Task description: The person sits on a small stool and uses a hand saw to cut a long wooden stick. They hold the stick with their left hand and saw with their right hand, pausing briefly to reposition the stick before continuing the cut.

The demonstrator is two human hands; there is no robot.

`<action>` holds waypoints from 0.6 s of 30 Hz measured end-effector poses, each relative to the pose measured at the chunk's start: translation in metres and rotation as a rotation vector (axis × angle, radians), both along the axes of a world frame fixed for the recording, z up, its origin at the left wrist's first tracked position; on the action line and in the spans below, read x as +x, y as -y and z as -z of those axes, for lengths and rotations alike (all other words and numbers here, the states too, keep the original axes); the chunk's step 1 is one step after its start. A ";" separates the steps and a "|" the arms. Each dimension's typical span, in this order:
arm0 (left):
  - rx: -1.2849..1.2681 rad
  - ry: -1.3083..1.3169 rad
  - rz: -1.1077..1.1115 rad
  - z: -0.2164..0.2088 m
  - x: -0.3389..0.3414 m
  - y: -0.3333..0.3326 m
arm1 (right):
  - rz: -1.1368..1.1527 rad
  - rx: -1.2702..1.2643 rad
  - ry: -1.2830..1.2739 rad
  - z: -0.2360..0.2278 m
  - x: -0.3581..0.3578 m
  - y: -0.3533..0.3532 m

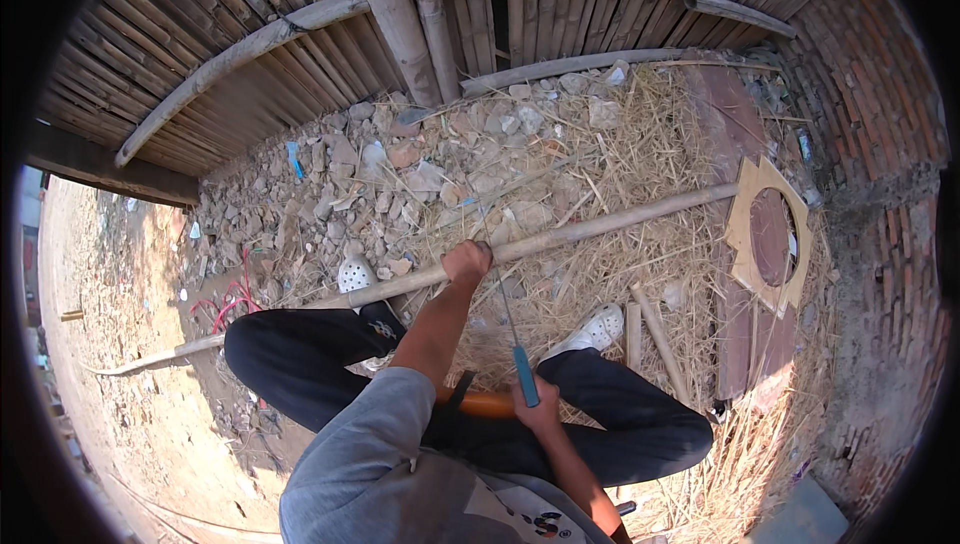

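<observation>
A long bamboo pole (600,227) lies slantwise in front of me, across both sides of the ground. My left hand (467,261) is closed around it near its middle. My right hand (537,402) grips the teal handle of a saw (525,374). The saw's thin blade runs forward and crosses the pole just right of my left hand. Whether its teeth have cut into the wood is too small to tell. An orange rounded thing with a black band (488,404) sits between my legs, partly hidden.
Rubble (400,174) and dry straw (640,164) cover the ground. A cut board with an oval hole (745,229) lies near the pole's right end. Short wood pieces (655,339) lie by my right shoe. A slatted bamboo wall (540,24) stands ahead, a brick wall (880,114) at right.
</observation>
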State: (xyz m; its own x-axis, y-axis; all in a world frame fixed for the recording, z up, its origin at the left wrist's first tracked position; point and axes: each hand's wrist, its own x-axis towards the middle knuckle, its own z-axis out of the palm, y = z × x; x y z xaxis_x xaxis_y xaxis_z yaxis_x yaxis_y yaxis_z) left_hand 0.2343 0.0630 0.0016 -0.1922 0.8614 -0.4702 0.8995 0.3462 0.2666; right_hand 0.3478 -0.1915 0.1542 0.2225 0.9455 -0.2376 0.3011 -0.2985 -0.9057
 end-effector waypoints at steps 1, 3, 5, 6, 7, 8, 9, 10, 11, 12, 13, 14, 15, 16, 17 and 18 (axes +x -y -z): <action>0.002 -0.006 0.001 0.006 0.002 -0.005 | -0.021 -0.007 0.033 0.004 0.003 -0.001; 0.004 -0.018 0.009 0.012 0.007 -0.012 | -0.090 -0.040 0.125 0.021 0.014 -0.003; 0.020 -0.012 0.027 0.015 0.013 -0.016 | -0.111 -0.091 0.151 0.048 0.020 -0.017; 0.028 -0.010 0.035 0.014 0.016 -0.018 | -0.083 -0.117 0.118 0.060 0.020 -0.038; 0.022 0.000 0.022 0.017 0.016 -0.018 | -0.065 -0.143 0.084 0.065 0.020 -0.050; 0.022 0.013 0.010 0.024 0.017 -0.019 | -0.045 -0.084 0.038 0.059 0.023 -0.053; 0.023 0.027 0.006 0.025 0.021 -0.022 | -0.017 -0.024 -0.006 0.048 0.028 -0.055; 0.027 0.017 -0.007 0.027 0.023 -0.023 | 0.010 0.035 -0.049 0.040 0.033 -0.057; 0.031 0.007 -0.020 0.026 0.026 -0.024 | -0.009 0.058 0.013 0.036 0.042 -0.049; 0.034 -0.003 -0.036 0.023 0.027 -0.026 | -0.032 0.080 0.075 0.033 0.051 -0.034; 0.041 0.001 -0.036 0.020 0.029 -0.028 | -0.054 0.102 0.137 0.033 0.055 -0.024; 0.047 0.006 -0.034 0.016 0.030 -0.029 | -0.047 0.104 0.127 0.035 0.055 -0.023; 0.054 0.010 -0.031 0.012 0.032 -0.030 | -0.041 0.106 0.118 0.039 0.055 -0.022; 0.056 -0.006 -0.005 0.008 0.034 -0.031 | -0.034 0.109 0.109 0.042 0.054 -0.023; 0.059 -0.025 0.022 0.005 0.036 -0.031 | -0.015 0.064 0.067 0.044 0.050 -0.035; 0.058 -0.041 0.050 0.003 0.040 -0.029 | 0.003 0.016 0.027 0.043 0.048 -0.058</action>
